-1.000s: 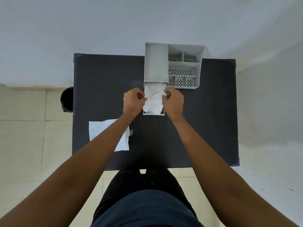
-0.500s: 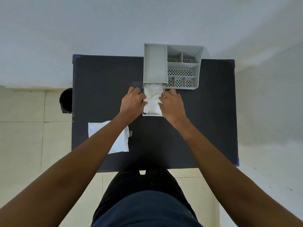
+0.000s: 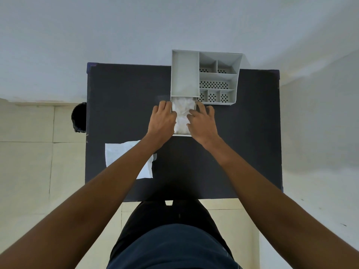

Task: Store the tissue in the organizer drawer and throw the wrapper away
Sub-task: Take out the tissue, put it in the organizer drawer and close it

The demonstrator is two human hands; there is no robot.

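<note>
Premises appear to be a plain, sparsely furnished room, most likely domestic or a simple staged work area; which of the two cannot be determined. Evidence: bare pale walls (image 3: 136, 32), cream floor tiles (image 3: 27, 162) with visible grout lines, a single dark table (image 3: 120, 113) set against the wall, a grey plastic desk organizer (image 3: 217, 78) on it, and a black bin (image 3: 79, 117) on the floor beside the table.

We look down on a dark table (image 3: 120, 98) pushed against a plain pale wall (image 3: 116, 32), with a second pale wall (image 3: 320, 123) close on its right. Cream floor tiles (image 3: 29, 162) with thin grout lines spread to the left, where a black bin (image 3: 79, 117) stands just beside the table's edge. Soft, even light fills the room.
</note>
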